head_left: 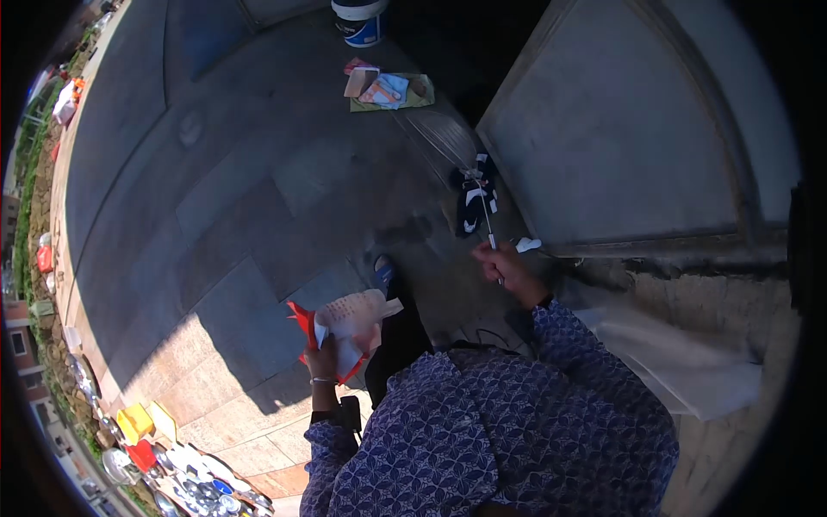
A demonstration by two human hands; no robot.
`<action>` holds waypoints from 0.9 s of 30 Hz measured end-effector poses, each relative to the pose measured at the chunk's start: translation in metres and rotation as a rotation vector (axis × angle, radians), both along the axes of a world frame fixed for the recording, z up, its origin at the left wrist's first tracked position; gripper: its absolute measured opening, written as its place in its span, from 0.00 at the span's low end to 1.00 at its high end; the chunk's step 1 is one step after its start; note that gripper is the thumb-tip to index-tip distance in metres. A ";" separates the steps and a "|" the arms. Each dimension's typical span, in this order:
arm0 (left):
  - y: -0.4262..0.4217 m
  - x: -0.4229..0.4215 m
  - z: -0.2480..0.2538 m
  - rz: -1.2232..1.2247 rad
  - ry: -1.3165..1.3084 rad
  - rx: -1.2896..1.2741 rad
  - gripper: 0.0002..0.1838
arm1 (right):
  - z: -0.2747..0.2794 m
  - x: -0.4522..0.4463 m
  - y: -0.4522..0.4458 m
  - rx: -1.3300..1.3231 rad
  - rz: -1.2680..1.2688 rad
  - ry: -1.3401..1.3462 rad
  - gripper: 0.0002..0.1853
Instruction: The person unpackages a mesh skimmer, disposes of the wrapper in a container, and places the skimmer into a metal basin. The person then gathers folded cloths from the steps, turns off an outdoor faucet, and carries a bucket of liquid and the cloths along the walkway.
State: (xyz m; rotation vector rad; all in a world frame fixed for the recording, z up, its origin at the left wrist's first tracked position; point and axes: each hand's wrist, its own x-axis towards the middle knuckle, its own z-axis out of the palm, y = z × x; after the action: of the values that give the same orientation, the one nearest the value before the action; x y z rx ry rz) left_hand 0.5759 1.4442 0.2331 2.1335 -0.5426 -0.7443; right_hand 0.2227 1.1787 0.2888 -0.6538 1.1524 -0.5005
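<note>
Paved floor (233, 198) mostly shaded, sunlit strip lower L of view; big grey panel (637, 129) upper R. L hand (322, 358) — fingers closed on crumpled red + pale paper (353, 314), lettered, held above floor. R hand (508, 271) grips thin tool (492, 234) w/ fan-shaped end, nr panel. Blue/white bucket (362, 28) at top — can't tell contents.

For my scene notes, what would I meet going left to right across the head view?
Yellow boxy container, crumpled red-and-white bundle, bare right hand, translucent whitish plastic sheet.
</note>
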 end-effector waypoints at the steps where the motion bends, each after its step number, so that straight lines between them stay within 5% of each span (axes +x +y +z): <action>1: -0.029 0.019 0.004 -0.006 0.013 -0.002 0.15 | 0.004 0.010 -0.019 -0.027 0.006 0.024 0.08; 3: -0.077 0.045 0.021 -0.085 0.070 0.170 0.15 | 0.013 0.029 -0.049 -0.066 0.005 0.138 0.08; 8: -0.195 0.110 0.034 -0.162 0.078 0.144 0.13 | -0.006 0.087 -0.131 -0.216 -0.045 0.320 0.08; 13: -0.332 0.129 0.050 -0.142 0.328 -0.124 0.16 | 0.003 0.172 -0.203 -0.438 0.112 0.457 0.10; 18: -0.434 0.153 0.015 -0.119 0.395 -0.079 0.13 | -0.012 0.256 -0.283 -0.522 0.337 0.339 0.12; 22: -0.518 0.165 0.038 -0.102 0.438 -0.079 0.14 | 0.002 0.315 -0.353 -0.709 0.326 0.279 0.15; 27: -0.587 0.177 0.037 -0.159 0.486 -0.101 0.13 | -0.008 0.355 -0.413 -0.443 0.438 0.078 0.22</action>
State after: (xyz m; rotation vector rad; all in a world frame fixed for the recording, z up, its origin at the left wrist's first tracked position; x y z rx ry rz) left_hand 0.7528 0.8572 0.2699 1.7437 -0.4750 -1.2509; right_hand 0.5776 0.7653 0.2803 -1.2850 0.9355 -0.3558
